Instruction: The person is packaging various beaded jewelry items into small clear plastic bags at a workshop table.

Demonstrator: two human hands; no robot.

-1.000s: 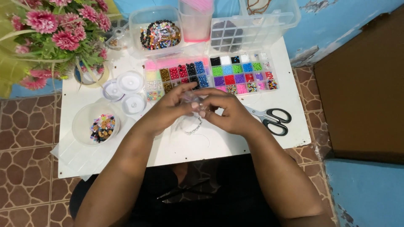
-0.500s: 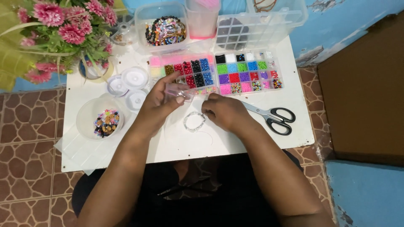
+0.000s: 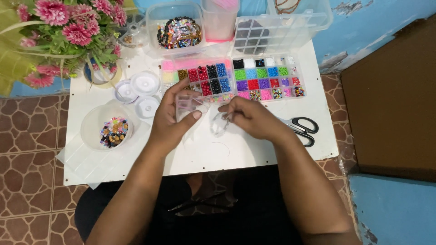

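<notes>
White counter (image 3: 254, 159) over brown stone-pattern floor carries the work. Your right hand (image 3: 254, 120) pinches a clear beaded loop (image 3: 219, 124), which hangs just below that grip, above the counter. Your left hand (image 3: 175, 119) is closed on a small clear container (image 3: 186, 103). Keep the pinch firm and the loop low. Beyond both grips lie the bead organiser trays (image 3: 234, 79); black-handled scissors (image 3: 302, 127) rest behind your right hand.
</notes>
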